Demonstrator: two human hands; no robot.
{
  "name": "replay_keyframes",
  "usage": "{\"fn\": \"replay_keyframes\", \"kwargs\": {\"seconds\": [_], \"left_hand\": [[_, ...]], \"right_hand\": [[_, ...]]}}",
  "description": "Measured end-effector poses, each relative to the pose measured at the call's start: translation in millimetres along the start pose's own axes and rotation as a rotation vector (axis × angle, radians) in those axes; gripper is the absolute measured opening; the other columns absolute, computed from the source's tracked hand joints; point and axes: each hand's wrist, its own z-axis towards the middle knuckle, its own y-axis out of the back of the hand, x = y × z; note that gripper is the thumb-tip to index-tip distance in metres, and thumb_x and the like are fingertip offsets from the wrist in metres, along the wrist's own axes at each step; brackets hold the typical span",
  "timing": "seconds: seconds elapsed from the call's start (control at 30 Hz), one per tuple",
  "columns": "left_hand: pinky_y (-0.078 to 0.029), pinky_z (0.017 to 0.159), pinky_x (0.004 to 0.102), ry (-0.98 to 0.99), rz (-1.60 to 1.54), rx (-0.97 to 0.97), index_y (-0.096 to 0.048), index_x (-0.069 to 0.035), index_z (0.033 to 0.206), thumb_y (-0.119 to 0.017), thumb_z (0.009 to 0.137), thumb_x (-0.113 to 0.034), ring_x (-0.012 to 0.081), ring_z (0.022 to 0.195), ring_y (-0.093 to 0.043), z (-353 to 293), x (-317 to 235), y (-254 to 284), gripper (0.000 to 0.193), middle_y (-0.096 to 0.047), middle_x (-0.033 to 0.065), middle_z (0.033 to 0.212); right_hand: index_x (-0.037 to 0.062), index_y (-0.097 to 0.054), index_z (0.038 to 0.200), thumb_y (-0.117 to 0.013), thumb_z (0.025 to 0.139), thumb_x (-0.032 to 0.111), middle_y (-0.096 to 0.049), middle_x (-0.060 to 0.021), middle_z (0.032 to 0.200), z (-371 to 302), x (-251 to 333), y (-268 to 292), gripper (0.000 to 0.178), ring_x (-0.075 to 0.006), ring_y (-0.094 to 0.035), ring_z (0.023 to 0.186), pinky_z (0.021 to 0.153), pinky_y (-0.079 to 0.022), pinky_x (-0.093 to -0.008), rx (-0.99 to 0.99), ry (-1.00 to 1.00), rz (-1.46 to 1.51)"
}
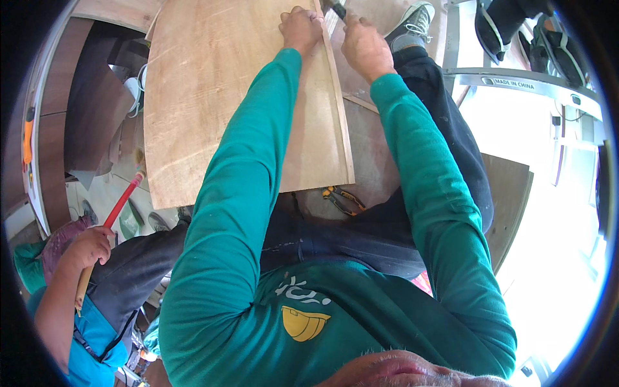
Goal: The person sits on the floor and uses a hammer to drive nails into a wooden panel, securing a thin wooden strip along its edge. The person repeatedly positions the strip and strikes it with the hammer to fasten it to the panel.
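Note:
A large plywood panel lies in front of me, with a thin wood strip along its right edge. My left hand rests at the far part of that edge, fingers curled and pressed together over the strip. Whatever those fingers pinch is too small to make out. Just to the right, my right hand is closed on a hammer, its dark head close to the left fingers and partly cut off by the top of the view. Most of its handle is hidden in my grip.
Pliers with orange and black handles lie near my lap. At left, another person's hand holds a red-handled stick. A metal ladder stands at right, with shoes beyond it. A smaller board lies beside my right leg.

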Motion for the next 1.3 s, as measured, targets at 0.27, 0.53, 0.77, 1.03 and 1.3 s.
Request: {"fn": "replay_keyframes", "kwargs": {"seconds": [0.27,0.53,0.77,1.03,1.3], "left_hand": [[-0.046,0.103,0.0546,0.025,-0.018,0.007,-0.085,-0.016,0.106,-0.074,0.093,-0.035,0.0395,0.121,-0.057,0,3,-3,0.026,-0.073,0.0084,0.120],[-0.044,0.105,0.0547,0.011,-0.077,0.057,-0.084,-0.016,0.105,-0.069,0.092,-0.030,0.0402,0.122,-0.057,-3,3,2,0.025,-0.073,0.0097,0.123],[-0.051,0.100,0.0508,0.009,-0.063,-0.054,-0.084,-0.011,0.104,-0.066,0.088,-0.033,0.0393,0.110,-0.066,-13,5,-7,0.032,-0.077,0.0162,0.107],[-0.055,0.095,0.0535,0.088,0.142,0.067,-0.076,0.003,0.102,-0.076,0.083,-0.035,0.0462,0.104,-0.072,-36,-49,-5,0.043,-0.075,0.0282,0.106],[-0.058,0.091,0.0550,0.099,0.266,-0.056,-0.075,0.005,0.102,-0.070,0.087,-0.029,0.0495,0.102,-0.072,-38,-53,-13,0.038,-0.074,0.0324,0.107]], "right_hand": [[-0.0008,-0.054,0.139,-0.054,0.105,0.014,-0.069,-0.0315,0.120,-2,-9,-17,0.037,-0.0522,-0.069,0.107,0.093,-0.055,-0.0596,-0.049,-0.040,0.073],[-0.0025,-0.055,0.143,-0.056,0.104,0.015,-0.069,-0.0324,0.120,-5,-4,3,0.043,-0.0526,-0.068,0.110,0.096,-0.055,-0.0584,-0.047,-0.074,0.094],[-0.0038,-0.059,0.131,-0.058,0.100,0.015,-0.070,-0.0341,0.120,-49,1,22,0.036,-0.0534,-0.068,0.111,0.096,-0.055,-0.0597,-0.194,-0.328,0.345],[-0.0049,-0.066,0.120,-0.052,0.104,0.019,-0.070,-0.0377,0.102,-111,-34,3,0.032,-0.0558,-0.068,0.101,0.087,-0.055,-0.0604,-0.317,-0.511,0.542],[-0.0043,-0.066,0.116,-0.049,0.102,0.017,-0.069,-0.0392,0.103,-98,-38,1,0.030,-0.0553,-0.068,0.103,0.088,-0.055,-0.0617,-0.355,-0.477,0.576]]}}
